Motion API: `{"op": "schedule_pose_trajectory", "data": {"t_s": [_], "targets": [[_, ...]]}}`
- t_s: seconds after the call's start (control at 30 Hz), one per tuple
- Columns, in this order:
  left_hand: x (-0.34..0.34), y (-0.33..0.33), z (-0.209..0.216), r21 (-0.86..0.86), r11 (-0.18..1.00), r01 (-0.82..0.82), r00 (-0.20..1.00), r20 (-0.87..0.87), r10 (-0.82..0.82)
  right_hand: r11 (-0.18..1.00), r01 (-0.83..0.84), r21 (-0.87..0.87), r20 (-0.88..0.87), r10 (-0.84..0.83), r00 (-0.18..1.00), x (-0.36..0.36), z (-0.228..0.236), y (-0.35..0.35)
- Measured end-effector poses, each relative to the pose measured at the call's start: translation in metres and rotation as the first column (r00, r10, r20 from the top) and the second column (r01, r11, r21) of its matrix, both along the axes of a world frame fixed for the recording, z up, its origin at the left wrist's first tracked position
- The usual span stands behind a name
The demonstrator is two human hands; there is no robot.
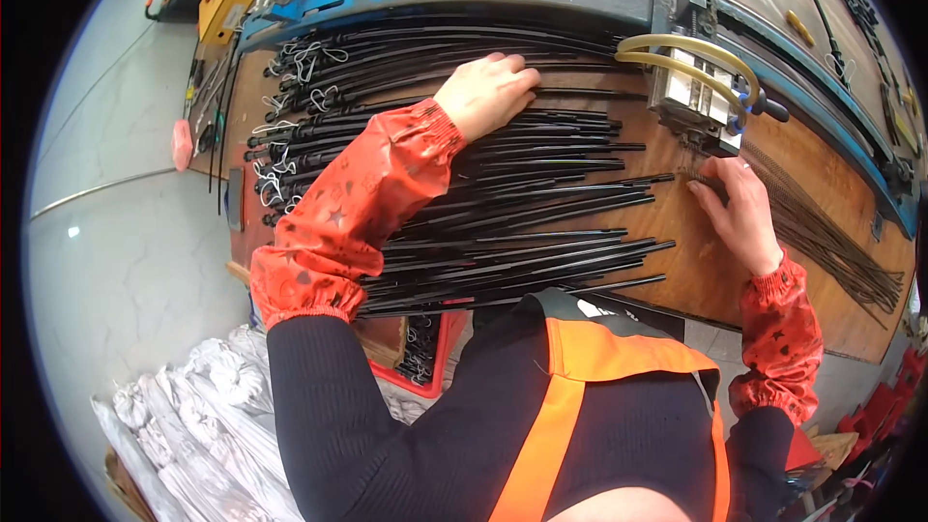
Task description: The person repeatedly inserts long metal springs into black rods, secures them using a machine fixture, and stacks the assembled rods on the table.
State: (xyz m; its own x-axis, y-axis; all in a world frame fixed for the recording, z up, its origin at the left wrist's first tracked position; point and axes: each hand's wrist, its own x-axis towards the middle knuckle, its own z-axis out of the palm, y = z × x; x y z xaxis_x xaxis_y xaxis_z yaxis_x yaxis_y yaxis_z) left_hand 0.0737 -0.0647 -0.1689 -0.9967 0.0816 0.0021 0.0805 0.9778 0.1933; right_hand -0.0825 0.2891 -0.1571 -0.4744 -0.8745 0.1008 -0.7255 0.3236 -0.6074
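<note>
left hand [486, 95] is resting curled on black rods [561, 130], right hand [742, 208] curving by the machine head [698, 92], grips unclear from here; keeping rods straight seems key.

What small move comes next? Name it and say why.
Probably steady one black rod with the left hand: it runs from beside that hand toward the machine head, and the right hand's fingertips sit close below that head.
</note>
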Motion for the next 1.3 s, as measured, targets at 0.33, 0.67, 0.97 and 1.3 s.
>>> {"op": "schedule_pose_trajectory", "data": {"t_s": [0.33, 0.67, 0.97, 1.3], "targets": [[0.018, 0.024, 0.01, 0.145, 0.985, 0.094, 0.975, -0.214, -0.062, 0.995, 0.029, -0.094, 0.117, -0.018, 0.993, 0.011, 0.0, -0.022], [0.019, 0.041, 0.013, 0.142, 0.982, 0.126, 0.956, -0.282, -0.082, 0.965, 0.258, -0.053, 0.386, -0.218, 0.896, 0.013, -0.016, -0.01], [0.018, 0.052, 0.016, 0.255, 0.943, 0.214, 0.944, -0.301, -0.133, 0.896, 0.35, -0.273, 0.324, -0.257, 0.911, 0.028, -0.009, 0.003], [0.012, 0.089, 0.042, 0.254, 0.949, 0.187, 0.982, -0.058, -0.178, 0.942, -0.257, -0.215, -0.485, 0.125, 0.865, 0.007, 0.017, 0.038]]}}
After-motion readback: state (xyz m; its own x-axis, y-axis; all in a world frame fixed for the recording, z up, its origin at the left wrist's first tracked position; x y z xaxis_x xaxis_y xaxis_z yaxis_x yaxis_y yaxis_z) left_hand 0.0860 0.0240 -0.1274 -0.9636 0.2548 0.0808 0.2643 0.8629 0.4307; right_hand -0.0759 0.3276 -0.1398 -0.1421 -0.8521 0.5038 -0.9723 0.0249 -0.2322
